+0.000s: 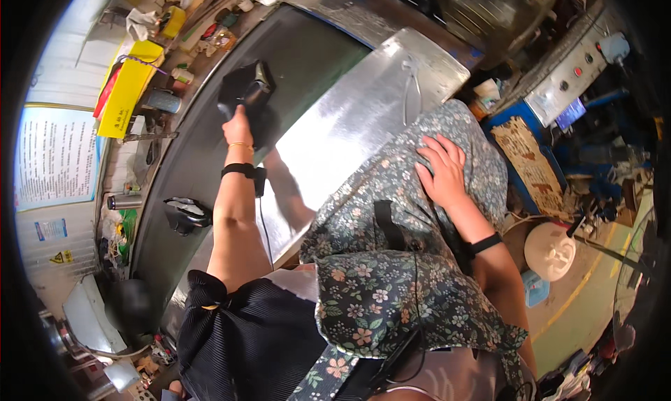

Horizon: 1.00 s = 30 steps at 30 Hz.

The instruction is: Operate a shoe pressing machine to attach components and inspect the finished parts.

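My left hand (239, 128) reaches out over the dark conveyor belt (307, 59), its fingers closed on the near edge of a glossy black moulded part (246, 88). The far side of that part hides some of the fingers. Nearer to me on the belt lies another black part (187, 215) with a shiny top, apart from my hand. My right hand (443, 172) rests palm down on the floral apron (370, 261), which spreads over my lap, its fingers spread and nothing in them. A shiny metal tabletop (328, 142) lies between the belt and my lap.
On the metal surface lies a thin looped metal tool (412, 93). A shelf at left holds a yellow box (130, 90), a mug (164, 100) and a steel flask (126, 202). At right are a control panel with buttons (570, 79), a stained board (529, 165) and a cream-coloured container (549, 251).
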Each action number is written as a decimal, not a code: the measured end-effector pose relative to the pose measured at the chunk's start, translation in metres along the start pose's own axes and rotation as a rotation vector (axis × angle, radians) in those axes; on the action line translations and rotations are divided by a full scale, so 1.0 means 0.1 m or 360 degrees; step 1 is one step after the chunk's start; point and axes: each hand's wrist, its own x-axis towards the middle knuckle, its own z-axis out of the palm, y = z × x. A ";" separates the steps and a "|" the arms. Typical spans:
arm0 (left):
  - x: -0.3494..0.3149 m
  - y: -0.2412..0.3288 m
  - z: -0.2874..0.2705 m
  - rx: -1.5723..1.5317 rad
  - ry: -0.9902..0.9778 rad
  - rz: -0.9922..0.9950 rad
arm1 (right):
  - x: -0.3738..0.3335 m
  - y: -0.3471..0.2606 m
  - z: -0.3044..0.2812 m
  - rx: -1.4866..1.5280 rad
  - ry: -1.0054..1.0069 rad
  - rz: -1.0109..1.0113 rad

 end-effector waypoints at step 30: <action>-1.21 1.49 1.20 0.1602 -0.0627 0.1909 | 0.01 0.09 0.01 0.0097 0.0145 -0.0025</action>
